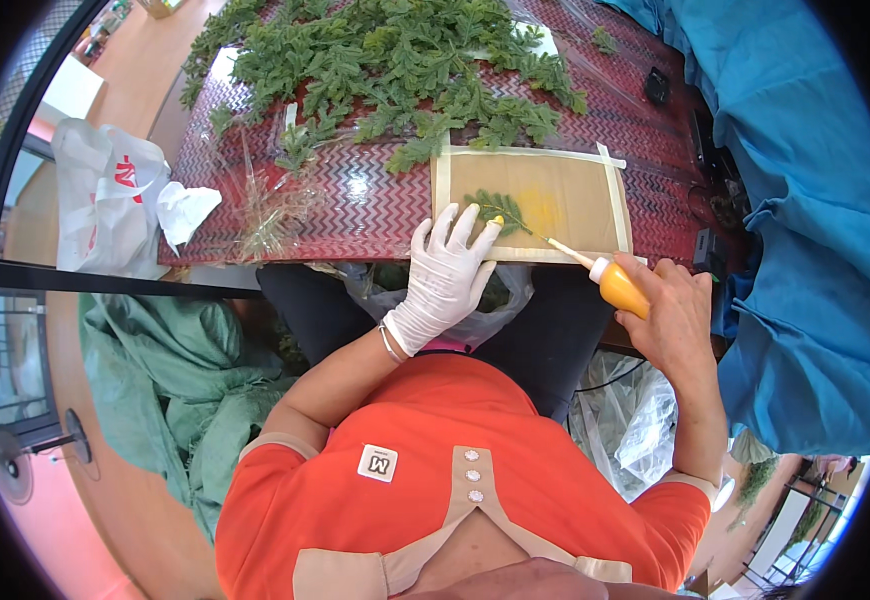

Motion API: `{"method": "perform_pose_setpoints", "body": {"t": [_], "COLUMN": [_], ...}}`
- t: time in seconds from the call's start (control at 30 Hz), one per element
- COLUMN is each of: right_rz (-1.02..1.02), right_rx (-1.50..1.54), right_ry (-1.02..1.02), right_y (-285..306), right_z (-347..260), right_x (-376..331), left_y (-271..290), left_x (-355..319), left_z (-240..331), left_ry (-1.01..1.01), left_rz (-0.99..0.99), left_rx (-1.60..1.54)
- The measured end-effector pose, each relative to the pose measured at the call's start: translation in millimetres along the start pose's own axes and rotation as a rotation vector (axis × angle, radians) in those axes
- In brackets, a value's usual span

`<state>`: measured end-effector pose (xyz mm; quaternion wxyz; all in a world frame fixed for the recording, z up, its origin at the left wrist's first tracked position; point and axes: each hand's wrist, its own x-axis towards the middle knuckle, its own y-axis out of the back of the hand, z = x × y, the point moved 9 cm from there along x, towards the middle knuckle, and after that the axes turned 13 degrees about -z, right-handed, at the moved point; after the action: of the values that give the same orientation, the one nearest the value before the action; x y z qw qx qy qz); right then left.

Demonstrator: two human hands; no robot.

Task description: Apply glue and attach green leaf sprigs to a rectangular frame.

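Note:
My left hand [443,270], in a thin white glove, lies with its fingers spread at the left part of a tan board [585,180] edged with pale tape. Its fingertips touch or nearly touch a small green leafy sprig [500,208], and one fingertip is stained yellow. My bare right hand [670,310] is wrapped round a squeeze bottle [622,287] of yellow-orange liquid, tilted down to the left. The bottle's long thin nozzle [567,250] points at the sprig's stem end. A yellow smear [547,205] marks the board beside the sprig.
A large heap of green leafy sprigs [395,70] covers the back of the red patterned tabletop [355,190]. Dry stems [280,210], crumpled white paper [187,212] and a white plastic bag [110,200] are at the left. Blue cloth [805,200] hangs along the right.

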<state>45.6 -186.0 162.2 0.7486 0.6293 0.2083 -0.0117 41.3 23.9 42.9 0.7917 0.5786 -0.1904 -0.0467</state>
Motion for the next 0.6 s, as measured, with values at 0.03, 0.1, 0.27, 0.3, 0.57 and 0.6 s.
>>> {"method": "perform_pose_setpoints", "body": {"t": [0.03, 0.1, 0.27, 0.3, 0.57, 0.6], "right_rz": [-0.002, -0.006, -0.001, 0.001, 0.162, 0.177], "right_rx": [0.007, 0.023, 0.135, 0.138, 0.465, 0.496], "right_ry": [-0.002, -0.006, -0.091, -0.093, -0.106, -0.109], "right_y": [-1, -3, -11, -14, -32, -33], "right_z": [1, 3, 20, 22, 45, 46], "right_x": [-1, -4, -13, -15, -26, -26], "left_y": [1, 2, -1, -4, 35, 47], "left_x": [0, 0, -4, -7, -6, 1], "left_z": [0, 1, -4, -8, -11, -6], "left_ry": [-0.001, -0.003, -0.061, -0.064, -0.134, -0.125], "left_rz": [0.003, 0.008, 0.051, 0.051, 0.166, 0.202], "left_rx": [0.005, 0.014, -0.087, -0.085, -0.337, -0.316]}}
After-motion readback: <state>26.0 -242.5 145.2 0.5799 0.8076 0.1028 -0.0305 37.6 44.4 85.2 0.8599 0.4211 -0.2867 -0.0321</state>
